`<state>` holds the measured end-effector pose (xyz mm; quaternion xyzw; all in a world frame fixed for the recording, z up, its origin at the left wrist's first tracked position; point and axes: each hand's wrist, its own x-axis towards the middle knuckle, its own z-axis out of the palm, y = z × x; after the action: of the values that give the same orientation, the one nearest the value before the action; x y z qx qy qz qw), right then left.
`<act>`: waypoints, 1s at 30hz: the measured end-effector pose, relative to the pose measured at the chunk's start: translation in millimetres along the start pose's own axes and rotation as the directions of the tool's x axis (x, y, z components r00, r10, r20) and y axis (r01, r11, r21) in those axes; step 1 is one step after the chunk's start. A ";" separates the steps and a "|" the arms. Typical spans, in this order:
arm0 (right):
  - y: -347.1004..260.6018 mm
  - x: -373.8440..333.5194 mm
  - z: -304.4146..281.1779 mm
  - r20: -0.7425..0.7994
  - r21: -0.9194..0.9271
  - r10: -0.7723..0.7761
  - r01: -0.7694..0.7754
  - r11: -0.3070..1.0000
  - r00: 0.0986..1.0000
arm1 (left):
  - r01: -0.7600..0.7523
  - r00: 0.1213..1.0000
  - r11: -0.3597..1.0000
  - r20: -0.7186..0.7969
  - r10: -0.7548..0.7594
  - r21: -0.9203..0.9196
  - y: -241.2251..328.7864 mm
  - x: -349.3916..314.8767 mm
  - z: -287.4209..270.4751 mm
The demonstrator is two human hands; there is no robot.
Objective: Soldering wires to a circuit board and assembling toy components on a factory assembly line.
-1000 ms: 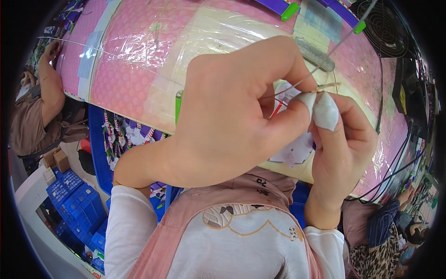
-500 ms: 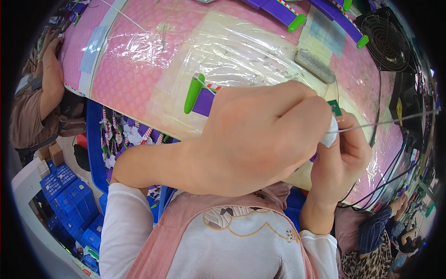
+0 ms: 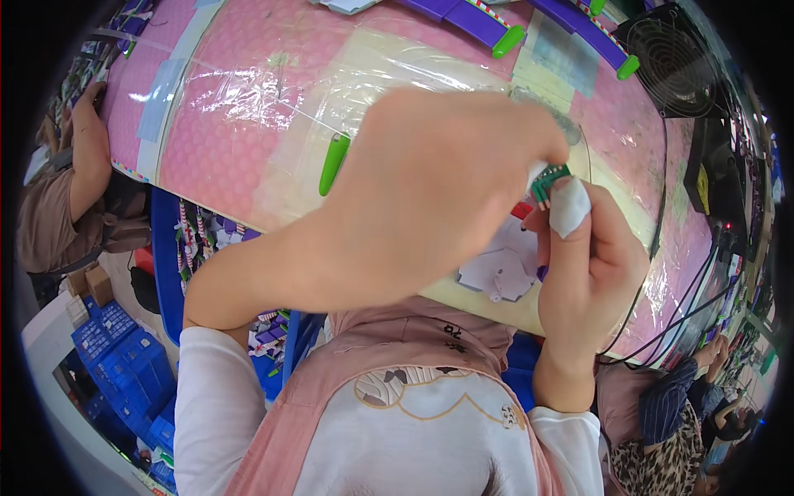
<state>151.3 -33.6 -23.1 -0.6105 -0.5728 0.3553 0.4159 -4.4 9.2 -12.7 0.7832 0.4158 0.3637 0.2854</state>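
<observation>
My right hand (image 3: 591,248) pinches a small green circuit board (image 3: 549,183) with pale contacts. A white finger cot (image 3: 570,207) covers its thumb. Raised over the table, my left hand (image 3: 438,190) is closed beside the board, its back toward me and slightly blurred. Its fingertips are mostly hidden, so what they grip cannot be made out. A thin pale strand (image 3: 306,118) runs from the far left toward this hand. Below the hands lies a white plastic housing (image 3: 500,264) with a red piece at its top. A green wing tip (image 3: 334,164) shows beside my left hand.
Purple wings with green tips (image 3: 508,41) lie along the far edge of the pink table mat (image 3: 223,140). A black fan (image 3: 668,62) stands at far right, with cables (image 3: 637,355) below. A blue bin (image 3: 168,273) of parts sits at left. Other people (image 3: 62,198) work nearby.
Both hands have shifted; the left moved up and left, uncovering the white housing. The board has turned and come lower left. The grey strand stretching right from my hands is out of sight.
</observation>
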 end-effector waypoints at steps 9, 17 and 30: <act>1.1 9.9 -18.1 0.022 0.327 0.178 -0.176 0.929 0.984 | -0.121 0.992 0.984 0.035 0.117 0.130 0.2 1.0 0.3; 37.9 1.0 -46.8 -0.044 -0.090 0.288 -0.291 0.953 0.957 | 0.383 0.918 0.899 0.196 -0.344 -0.214 2.2 7.5 -1.8; -1.9 8.2 -12.7 0.020 0.405 0.197 -0.188 0.895 0.980 | 0.487 0.870 0.784 0.138 -0.473 -0.386 4.7 7.7 0.6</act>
<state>162.9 -26.8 -15.9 -0.5686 -0.4193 0.4989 0.5020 1.2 13.4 -7.0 0.5804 0.5109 0.3443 0.5325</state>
